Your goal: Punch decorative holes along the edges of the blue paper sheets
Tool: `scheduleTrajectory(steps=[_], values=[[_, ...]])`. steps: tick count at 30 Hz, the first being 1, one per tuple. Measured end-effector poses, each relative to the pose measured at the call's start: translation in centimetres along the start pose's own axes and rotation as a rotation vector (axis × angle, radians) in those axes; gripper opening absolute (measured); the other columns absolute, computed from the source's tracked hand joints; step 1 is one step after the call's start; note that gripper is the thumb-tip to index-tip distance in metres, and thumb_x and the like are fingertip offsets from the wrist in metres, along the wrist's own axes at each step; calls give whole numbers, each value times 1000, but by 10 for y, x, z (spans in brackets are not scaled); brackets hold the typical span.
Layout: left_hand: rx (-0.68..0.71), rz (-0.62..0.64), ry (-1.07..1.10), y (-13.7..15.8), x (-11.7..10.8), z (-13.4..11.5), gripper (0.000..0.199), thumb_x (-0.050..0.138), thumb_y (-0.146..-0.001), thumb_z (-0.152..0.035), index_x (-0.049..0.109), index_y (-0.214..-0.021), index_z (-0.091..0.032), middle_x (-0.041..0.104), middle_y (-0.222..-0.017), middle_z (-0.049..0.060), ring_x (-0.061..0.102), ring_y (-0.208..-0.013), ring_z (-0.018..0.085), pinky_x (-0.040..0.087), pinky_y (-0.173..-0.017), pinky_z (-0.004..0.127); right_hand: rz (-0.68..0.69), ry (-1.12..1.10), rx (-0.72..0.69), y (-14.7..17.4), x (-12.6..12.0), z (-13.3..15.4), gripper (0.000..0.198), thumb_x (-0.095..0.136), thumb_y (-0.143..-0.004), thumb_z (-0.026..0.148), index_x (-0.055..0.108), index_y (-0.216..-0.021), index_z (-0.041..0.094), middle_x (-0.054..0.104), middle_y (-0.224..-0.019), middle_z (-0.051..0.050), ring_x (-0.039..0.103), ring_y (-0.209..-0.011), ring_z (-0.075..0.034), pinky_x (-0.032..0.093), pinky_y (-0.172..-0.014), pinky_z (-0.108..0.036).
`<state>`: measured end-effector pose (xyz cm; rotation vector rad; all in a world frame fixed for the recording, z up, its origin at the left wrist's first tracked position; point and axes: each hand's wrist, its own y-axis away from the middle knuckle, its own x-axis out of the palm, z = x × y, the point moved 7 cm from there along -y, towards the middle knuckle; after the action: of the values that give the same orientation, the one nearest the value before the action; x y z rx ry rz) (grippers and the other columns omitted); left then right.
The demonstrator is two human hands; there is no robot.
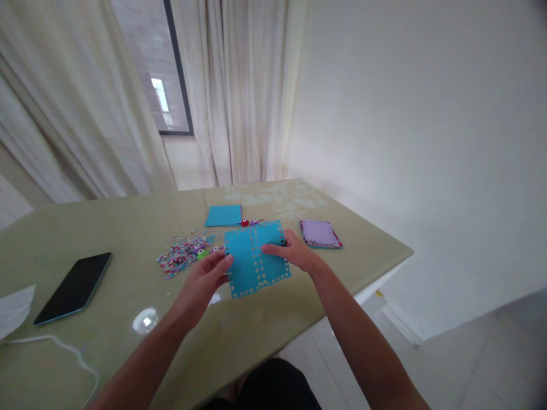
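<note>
A blue sheet of paper [243, 262] with rows of small punched holes along its edges and down its middle is held up above the table. My left hand [209, 276] pinches its left edge between thumb and fingers. At the right side my right hand [294, 250] grips it, thumb flat on the front and fingers behind, mostly hidden. Just beyond my left hand sits a green hole punch with googly eyes [202, 254], partly covered. A red one [245, 222] and a purple one [254, 221] show behind the sheet's top edge.
A heap of colourful paper bits [179, 256] lies left of the sheet. Blue paper [224, 216] rests at the back, and a stack of punched purple sheets [321, 234] at the right. Further left are a black tablet [74, 287], white paper [15, 310] and a white cable [77, 353].
</note>
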<state>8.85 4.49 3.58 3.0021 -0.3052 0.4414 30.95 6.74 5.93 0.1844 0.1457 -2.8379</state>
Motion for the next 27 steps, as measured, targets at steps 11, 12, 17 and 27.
scheduleTrajectory(steps=[11,12,17,27], values=[[48,20,-130,-38,51,23,54,96,-61,-55,78,-94,-17,83,-90,7,77,-85,22,63,-87,38,-351,280,-8,42,-87,-31,46,82,-79,65,79,-81,19,79,-80,-4,71,-69,-24,57,-61,-32],[46,32,-138,-40,57,25,53,95,-63,-54,78,-96,-17,84,-93,9,78,-89,23,63,-90,40,-422,259,17,47,-104,-38,46,83,-78,65,79,-82,19,80,-82,-5,72,-71,-25,59,-64,-34],[12,146,-211,-58,108,36,37,89,-77,-37,76,-105,-16,84,-105,12,78,-100,26,59,-99,43,-841,130,67,73,-211,-62,55,84,-71,66,79,-99,19,84,-99,-9,77,-90,-31,63,-83,-45],[-167,101,-459,-143,216,82,42,70,-101,-39,64,-137,-20,66,-139,12,69,-116,27,61,-95,50,-946,321,245,53,-298,-111,32,73,-88,47,79,-97,17,83,-94,-12,79,-92,-30,62,-84,-44]])
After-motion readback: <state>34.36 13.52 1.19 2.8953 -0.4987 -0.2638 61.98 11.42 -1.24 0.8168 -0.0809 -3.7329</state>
